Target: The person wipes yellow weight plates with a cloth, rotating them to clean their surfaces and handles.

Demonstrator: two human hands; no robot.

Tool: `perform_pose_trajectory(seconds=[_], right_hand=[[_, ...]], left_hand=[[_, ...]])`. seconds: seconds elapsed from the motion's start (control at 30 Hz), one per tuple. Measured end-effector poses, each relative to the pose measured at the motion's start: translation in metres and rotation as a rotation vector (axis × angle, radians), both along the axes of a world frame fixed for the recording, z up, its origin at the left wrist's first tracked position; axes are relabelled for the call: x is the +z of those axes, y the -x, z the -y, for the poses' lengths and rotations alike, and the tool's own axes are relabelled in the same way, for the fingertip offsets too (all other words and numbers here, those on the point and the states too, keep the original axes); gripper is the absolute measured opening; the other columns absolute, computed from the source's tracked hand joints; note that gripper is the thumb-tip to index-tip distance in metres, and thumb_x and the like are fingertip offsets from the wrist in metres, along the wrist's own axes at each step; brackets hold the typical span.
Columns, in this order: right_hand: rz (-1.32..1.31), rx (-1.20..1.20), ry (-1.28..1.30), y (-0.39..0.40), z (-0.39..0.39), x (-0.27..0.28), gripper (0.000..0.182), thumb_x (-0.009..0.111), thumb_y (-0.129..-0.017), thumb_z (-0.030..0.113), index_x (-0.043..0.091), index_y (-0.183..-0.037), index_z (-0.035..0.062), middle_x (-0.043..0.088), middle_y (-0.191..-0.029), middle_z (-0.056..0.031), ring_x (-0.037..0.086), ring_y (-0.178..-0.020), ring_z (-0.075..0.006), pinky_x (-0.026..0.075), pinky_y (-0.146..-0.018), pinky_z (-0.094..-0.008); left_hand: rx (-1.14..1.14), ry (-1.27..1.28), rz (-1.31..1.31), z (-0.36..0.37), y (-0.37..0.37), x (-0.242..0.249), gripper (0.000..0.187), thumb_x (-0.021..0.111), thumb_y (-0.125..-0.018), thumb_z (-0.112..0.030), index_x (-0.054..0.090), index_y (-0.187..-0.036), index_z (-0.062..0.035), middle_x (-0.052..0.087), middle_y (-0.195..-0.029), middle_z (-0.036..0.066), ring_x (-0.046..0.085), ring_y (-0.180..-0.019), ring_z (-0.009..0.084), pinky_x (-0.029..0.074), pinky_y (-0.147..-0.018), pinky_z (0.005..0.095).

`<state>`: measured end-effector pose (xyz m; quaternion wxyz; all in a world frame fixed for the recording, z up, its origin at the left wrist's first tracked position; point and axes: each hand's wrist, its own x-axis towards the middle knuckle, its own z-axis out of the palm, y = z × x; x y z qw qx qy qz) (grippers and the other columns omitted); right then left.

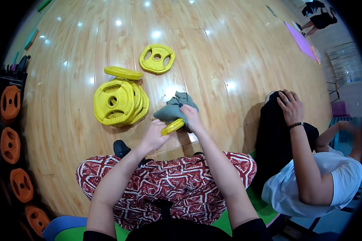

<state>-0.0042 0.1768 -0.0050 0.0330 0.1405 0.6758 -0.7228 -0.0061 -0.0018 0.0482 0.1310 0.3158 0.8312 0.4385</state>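
Observation:
Upright between my hands is a yellow weight plate (173,127), seen nearly edge-on. My left hand (154,135) is closed round its left side. A grey-green cloth (176,109) is bunched in my right hand (191,118), closed at the plate's far right side; the cloth hides part of the plate. Left of my hands, several yellow plates are stacked on the floor, the top one (114,103) lying flat. Another yellow plate (123,73) leans tilted at the stack's far edge. One more yellow plate (157,59) lies flat beyond the cloth.
Orange plates (10,145) stand in a rack along the left. A person in a white shirt (309,180) sits close on my right, one hand on the knee. Someone else (323,19) stands far off near a purple mat (300,40). Wooden floor (213,72) lies ahead.

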Motion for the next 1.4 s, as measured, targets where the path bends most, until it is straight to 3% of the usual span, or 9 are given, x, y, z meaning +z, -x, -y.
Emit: perform_pose_trajectory(seconds=[0.07, 0.4, 0.53, 0.8, 0.9, 1.0, 1.2, 1.27, 1.4], right_hand=[[0.044, -0.073, 0.144, 0.000, -0.006, -0.016, 0.025, 0.046, -0.084, 0.018, 0.052, -0.069, -0.0018, 0.050, -0.061, -0.0013, 0.046, -0.060, -0.0079, 0.037, -0.055, -0.0258], [0.099, -0.136, -0.447, -0.005, -0.011, -0.015, 0.025, 0.042, -0.086, 0.019, 0.052, -0.075, -0.0007, 0.051, -0.064, -0.0127, 0.050, -0.061, -0.0185, 0.039, -0.058, -0.0301], [-0.079, -0.097, -0.288, -0.012, 0.018, 0.022, 0.022, 0.043, -0.086, 0.020, 0.048, -0.080, -0.0001, 0.051, -0.069, -0.0172, 0.050, -0.063, -0.0274, 0.037, -0.057, -0.0320], [-0.546, -0.031, -0.786, -0.016, 0.046, 0.069, 0.017, 0.049, -0.080, 0.015, 0.050, -0.071, 0.0007, 0.053, -0.066, -0.0149, 0.051, -0.069, -0.0334, 0.036, -0.060, -0.0392], [-0.148, -0.006, -0.430, -0.006, 0.031, 0.055, 0.021, 0.048, -0.082, 0.016, 0.048, -0.069, -0.0006, 0.045, -0.054, -0.0110, 0.042, -0.048, -0.0149, 0.034, -0.047, -0.0294], [-0.106, 0.008, -0.239, -0.002, 0.022, 0.039, 0.024, 0.046, -0.084, 0.017, 0.047, -0.068, -0.0004, 0.041, -0.053, -0.0065, 0.036, -0.053, -0.0072, 0.032, -0.047, -0.0264], [0.071, -0.049, 0.077, 0.006, 0.001, 0.006, 0.026, 0.045, -0.085, 0.017, 0.048, -0.067, -0.0012, 0.042, -0.055, 0.0012, 0.040, -0.056, -0.0058, 0.035, -0.051, -0.0238], [0.061, 0.009, -0.109, 0.007, -0.007, -0.006, 0.027, 0.045, -0.085, 0.019, 0.049, -0.067, -0.0020, 0.045, -0.056, -0.0023, 0.042, -0.057, -0.0070, 0.036, -0.052, -0.0250], [0.117, -0.109, -0.598, 0.005, -0.012, -0.004, 0.032, 0.041, -0.085, 0.025, 0.054, -0.073, -0.0020, 0.055, -0.069, -0.0212, 0.055, -0.066, -0.0329, 0.041, -0.061, -0.0378]], left_hand=[[-0.017, -0.044, 0.009, 0.002, 0.001, 0.002, 0.020, 0.061, -0.064, -0.021, 0.055, -0.062, -0.0021, 0.053, -0.063, 0.014, 0.050, -0.066, 0.0311, 0.040, -0.061, 0.0379], [0.030, -0.059, -0.031, 0.004, -0.002, -0.015, 0.022, 0.061, -0.067, -0.022, 0.055, -0.059, -0.0026, 0.053, -0.060, 0.014, 0.050, -0.065, 0.0321, 0.040, -0.059, 0.0396], [0.069, -0.053, 0.015, 0.008, -0.001, -0.017, 0.021, 0.059, -0.065, -0.022, 0.054, -0.059, -0.0024, 0.053, -0.060, 0.015, 0.050, -0.067, 0.0327, 0.040, -0.061, 0.0398], [0.124, -0.022, 0.180, 0.001, -0.003, -0.007, 0.028, 0.058, -0.062, -0.025, 0.059, -0.073, 0.0007, 0.058, -0.076, 0.021, 0.055, -0.072, 0.0377, 0.043, -0.066, 0.0435], [0.091, -0.045, 0.039, -0.002, -0.002, -0.006, 0.024, 0.059, -0.060, -0.022, 0.057, -0.066, 0.0004, 0.057, -0.070, 0.019, 0.053, -0.071, 0.0348, 0.043, -0.067, 0.0412], [0.065, -0.059, -0.042, -0.003, 0.001, -0.011, 0.020, 0.059, -0.059, -0.020, 0.053, -0.060, -0.0006, 0.054, -0.064, 0.015, 0.050, -0.068, 0.0315, 0.041, -0.066, 0.0389], [0.017, -0.031, 0.035, 0.002, 0.002, -0.004, 0.017, 0.059, -0.060, -0.018, 0.052, -0.060, -0.0014, 0.053, -0.061, 0.014, 0.049, -0.065, 0.0312, 0.039, -0.062, 0.0384], [0.016, -0.060, -0.008, 0.001, 0.000, -0.006, 0.019, 0.060, -0.064, -0.019, 0.053, -0.059, -0.0021, 0.052, -0.060, 0.013, 0.048, -0.063, 0.0308, 0.039, -0.062, 0.0375], [0.018, -0.130, 0.049, -0.001, 0.001, -0.009, 0.018, 0.058, -0.056, -0.014, 0.047, -0.058, -0.0007, 0.046, -0.060, 0.014, 0.044, -0.063, 0.0313, 0.036, -0.059, 0.0377]])
